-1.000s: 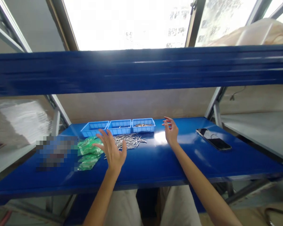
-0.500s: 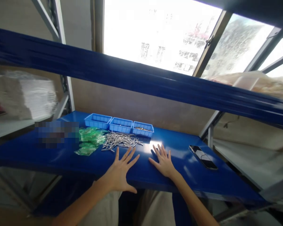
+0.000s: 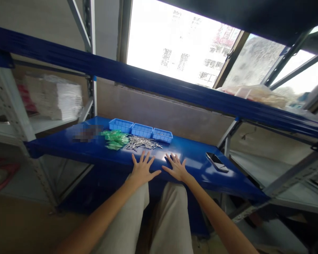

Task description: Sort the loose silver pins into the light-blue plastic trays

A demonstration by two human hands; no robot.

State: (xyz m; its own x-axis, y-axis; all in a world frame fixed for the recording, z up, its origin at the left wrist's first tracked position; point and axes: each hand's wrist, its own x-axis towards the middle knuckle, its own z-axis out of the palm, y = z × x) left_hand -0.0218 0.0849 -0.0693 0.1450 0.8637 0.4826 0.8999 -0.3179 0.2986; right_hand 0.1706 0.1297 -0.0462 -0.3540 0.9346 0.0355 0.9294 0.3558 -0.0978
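My left hand (image 3: 142, 170) is spread at the front edge of the blue shelf top (image 3: 185, 150), palm down and holding nothing. Beside it, my right hand (image 3: 177, 169) rests with its fingers apart, also with nothing in it. Just beyond my left fingertips lies a loose pile of thin metal rods (image 3: 143, 142), perhaps rivets or pins. Green plastic bags (image 3: 115, 139) lie to the left of that pile. Behind stand three blue bins in a row: a left bin (image 3: 120, 126), a middle bin (image 3: 141, 131) and a right bin (image 3: 162, 135). Their contents are mostly hidden.
A phone (image 3: 216, 162) lies to the right on the shelf top. A blurred-out patch (image 3: 87, 133) covers something at the left. Overhead runs a blue beam (image 3: 148, 79). Side shelves flank me, the left one holding a white wrapped stack (image 3: 66, 100).
The view has pulled back and tilted, so more of my legs and the shelf frame shows. My left hand lies nearer the right hand; both stay spread. The rods, bags and bins look unmoved.
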